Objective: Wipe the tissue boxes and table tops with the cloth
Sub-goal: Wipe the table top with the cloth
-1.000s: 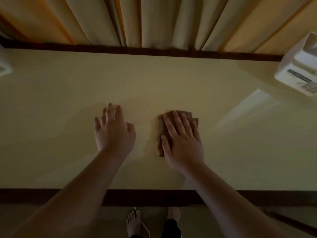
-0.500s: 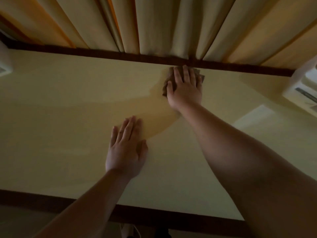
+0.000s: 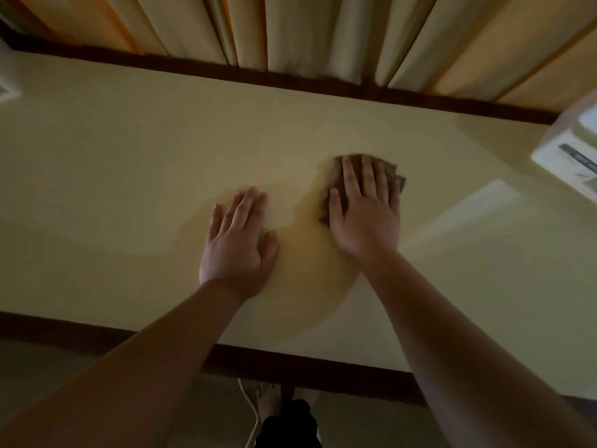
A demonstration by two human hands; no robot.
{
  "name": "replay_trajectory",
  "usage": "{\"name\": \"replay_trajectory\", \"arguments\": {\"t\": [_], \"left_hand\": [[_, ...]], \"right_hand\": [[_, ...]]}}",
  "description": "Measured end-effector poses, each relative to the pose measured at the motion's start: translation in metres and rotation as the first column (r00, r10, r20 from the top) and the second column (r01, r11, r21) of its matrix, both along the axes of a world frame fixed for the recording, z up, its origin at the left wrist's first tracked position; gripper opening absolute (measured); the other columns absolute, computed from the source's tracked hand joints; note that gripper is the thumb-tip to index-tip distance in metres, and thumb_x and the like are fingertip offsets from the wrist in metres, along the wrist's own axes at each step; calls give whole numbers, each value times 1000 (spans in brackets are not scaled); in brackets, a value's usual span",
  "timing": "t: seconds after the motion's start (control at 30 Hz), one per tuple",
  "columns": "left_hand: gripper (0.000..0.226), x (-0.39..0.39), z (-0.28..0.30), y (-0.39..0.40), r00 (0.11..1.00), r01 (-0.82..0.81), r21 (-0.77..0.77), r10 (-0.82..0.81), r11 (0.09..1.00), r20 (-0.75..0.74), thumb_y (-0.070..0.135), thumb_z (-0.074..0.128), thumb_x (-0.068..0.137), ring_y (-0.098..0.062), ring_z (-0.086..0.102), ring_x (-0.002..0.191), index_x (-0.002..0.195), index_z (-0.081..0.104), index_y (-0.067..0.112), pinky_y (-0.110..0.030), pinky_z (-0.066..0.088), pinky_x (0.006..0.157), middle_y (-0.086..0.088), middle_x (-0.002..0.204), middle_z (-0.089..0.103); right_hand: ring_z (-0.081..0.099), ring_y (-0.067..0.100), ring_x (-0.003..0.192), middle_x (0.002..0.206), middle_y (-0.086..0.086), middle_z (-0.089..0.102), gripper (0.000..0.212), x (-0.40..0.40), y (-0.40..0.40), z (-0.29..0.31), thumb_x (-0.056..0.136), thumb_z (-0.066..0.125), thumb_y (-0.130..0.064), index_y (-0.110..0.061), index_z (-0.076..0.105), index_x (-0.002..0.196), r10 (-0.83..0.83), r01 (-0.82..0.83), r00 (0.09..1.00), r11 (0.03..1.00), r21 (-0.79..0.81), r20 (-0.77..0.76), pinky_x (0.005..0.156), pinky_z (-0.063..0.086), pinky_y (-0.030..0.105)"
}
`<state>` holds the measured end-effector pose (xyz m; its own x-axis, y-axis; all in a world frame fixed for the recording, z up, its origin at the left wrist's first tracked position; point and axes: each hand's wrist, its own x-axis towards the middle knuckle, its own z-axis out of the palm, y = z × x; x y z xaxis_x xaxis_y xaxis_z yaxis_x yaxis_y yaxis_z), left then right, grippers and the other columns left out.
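Observation:
A folded brown cloth (image 3: 336, 181) lies on the pale yellow table top (image 3: 113, 189), right of its middle. My right hand (image 3: 365, 211) presses flat on the cloth with straight fingers, covering most of it. My left hand (image 3: 237, 244) rests flat on the bare table just to the left, fingers straight. A darker damp streak (image 3: 316, 279) curves from the cloth toward the near edge. A white tissue box (image 3: 571, 160) stands at the table's right end, partly cut off by the frame.
Cream and orange curtains (image 3: 307, 33) hang behind the table's dark wooden far edge (image 3: 290, 76). Another white object (image 3: 8, 88) shows at the far left edge. Below the near edge are bare feet (image 3: 268, 399) and a white cable (image 3: 252, 412) on the floor.
My right hand has pulled the cloth back from the far edge toward the table's middle, leaving a damp streak. My left hand has stayed flat on the table.

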<state>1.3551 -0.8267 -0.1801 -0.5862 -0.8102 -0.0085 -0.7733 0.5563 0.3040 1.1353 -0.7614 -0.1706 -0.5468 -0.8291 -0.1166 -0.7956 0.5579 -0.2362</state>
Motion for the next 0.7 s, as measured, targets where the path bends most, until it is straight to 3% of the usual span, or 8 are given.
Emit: {"name": "replay_trajectory", "arguments": {"t": [0.1, 0.23, 0.43, 0.57, 0.7], "left_hand": [[71, 0, 0, 1, 1000, -3, 1, 3, 1000, -8, 45, 33, 98, -18, 12, 159, 163, 25, 21, -46, 6, 129, 0, 171, 20], [70, 2, 0, 2, 1000, 5, 17, -5, 1000, -1, 47, 30, 100, -17, 8, 159, 164, 22, 21, -44, 3, 130, 1, 172, 16], [72, 3, 0, -1, 1000, 5, 19, -5, 1000, -1, 48, 29, 98, -19, 10, 159, 164, 23, 21, -46, 4, 129, 0, 172, 17], [72, 0, 2, 1, 1000, -5, 34, 5, 999, 20, 46, 31, 98, -22, 11, 159, 164, 23, 20, -49, 3, 129, -1, 172, 18], [70, -27, 16, 22, 974, -211, 66, 204, 975, 102, 38, 40, 100, -26, 6, 159, 164, 20, 18, -56, 1, 127, -4, 172, 13]], "right_hand": [[6, 25, 164, 179, 0, 7, 68, 32, 50, 0, 106, 23, -58, -38, 10, 170, 17, -17, 1000, 1000, 6, 5, 132, 4, 49], [-10, 18, 164, 178, -6, -8, 67, 69, 117, 1, 107, 12, -60, -40, -6, 168, 66, -66, 998, 995, 78, 1, 133, 2, 47], [0, 19, 165, 179, -5, 2, 65, 88, 201, 0, 109, 15, -61, -41, 0, 169, 66, -64, 998, 992, 113, -16, 133, 8, 48], [-4, 20, 165, 179, -5, -3, 67, 79, 201, -1, 107, 10, -64, -42, -6, 168, 43, -39, 999, 990, 137, -30, 133, 5, 49], [-3, 22, 165, 178, -2, -6, 69, 53, 167, -2, 106, 11, -62, -39, -8, 168, -48, 55, 997, 991, 119, -63, 133, 1, 49]]}}
